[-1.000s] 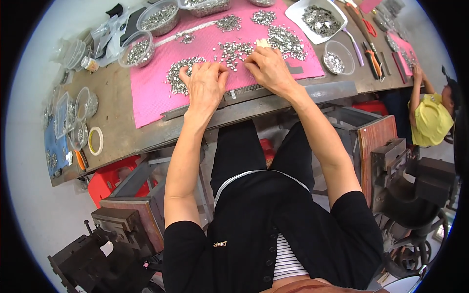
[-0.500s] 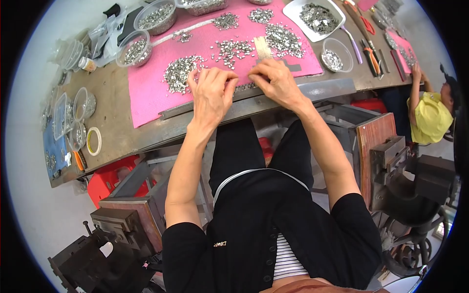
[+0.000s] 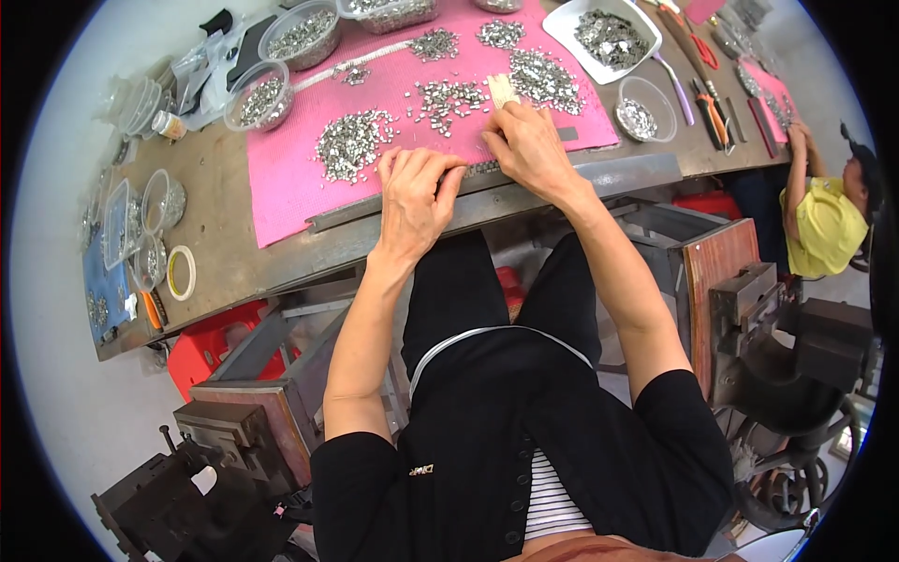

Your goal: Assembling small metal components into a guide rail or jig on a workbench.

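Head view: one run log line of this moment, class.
left hand: pink mat, front edge | right hand: same edge | metal pieces: piled on mat

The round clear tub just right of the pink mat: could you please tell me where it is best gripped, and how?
I'd take the clear tub by its rim, right hand coming from the near side: it is round and open-topped, with metal pieces inside and the white tray just beyond.

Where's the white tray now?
In the head view, the white tray sits right of top centre, at the right edge of the pink mat, beyond the right hand and a clear tub.
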Demonstrator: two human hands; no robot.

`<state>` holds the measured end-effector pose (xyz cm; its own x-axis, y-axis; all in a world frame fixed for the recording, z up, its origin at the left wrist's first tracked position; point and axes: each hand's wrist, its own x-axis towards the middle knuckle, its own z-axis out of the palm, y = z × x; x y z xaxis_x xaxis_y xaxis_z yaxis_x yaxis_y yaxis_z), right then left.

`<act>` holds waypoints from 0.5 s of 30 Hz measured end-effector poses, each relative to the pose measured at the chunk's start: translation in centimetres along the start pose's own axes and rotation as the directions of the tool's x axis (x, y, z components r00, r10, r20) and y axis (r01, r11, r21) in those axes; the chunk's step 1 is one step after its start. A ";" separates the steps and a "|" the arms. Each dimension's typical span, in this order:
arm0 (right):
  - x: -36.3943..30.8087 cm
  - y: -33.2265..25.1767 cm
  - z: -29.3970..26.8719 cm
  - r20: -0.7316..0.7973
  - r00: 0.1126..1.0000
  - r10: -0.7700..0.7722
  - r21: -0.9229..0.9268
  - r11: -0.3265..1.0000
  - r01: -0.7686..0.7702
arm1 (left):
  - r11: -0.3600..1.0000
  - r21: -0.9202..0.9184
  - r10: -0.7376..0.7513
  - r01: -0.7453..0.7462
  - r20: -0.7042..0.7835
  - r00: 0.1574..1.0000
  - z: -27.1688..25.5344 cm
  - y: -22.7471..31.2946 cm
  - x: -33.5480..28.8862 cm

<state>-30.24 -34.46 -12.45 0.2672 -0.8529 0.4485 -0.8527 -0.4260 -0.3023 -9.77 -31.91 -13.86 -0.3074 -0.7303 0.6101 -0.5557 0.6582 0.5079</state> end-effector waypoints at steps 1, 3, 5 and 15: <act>-0.2 -0.4 -0.6 0.027 1.000 0.007 0.129 0.992 -0.011 | 1.000 0.000 0.000 0.000 -0.001 1.000 0.0 0.0 0.0; -0.9 -1.0 -1.1 0.055 0.998 0.013 0.253 0.967 -0.026 | 1.000 0.018 -0.009 0.009 0.006 1.000 0.1 0.1 0.1; -1.6 -1.6 -1.0 0.032 0.999 0.012 0.317 0.948 -0.021 | 0.999 0.032 -0.016 0.016 0.012 1.000 0.2 0.4 0.2; -0.6 -0.7 -0.6 0.019 0.999 0.038 0.315 0.948 -0.042 | 0.954 0.298 -0.029 0.038 -0.032 0.999 -0.3 -0.6 1.9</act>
<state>-30.11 -33.51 -11.97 0.2425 -0.8741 0.4208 -0.6781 -0.4630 -0.5709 -9.83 -33.65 -12.84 -0.2658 -0.7431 0.6142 -0.7715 0.5460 0.3266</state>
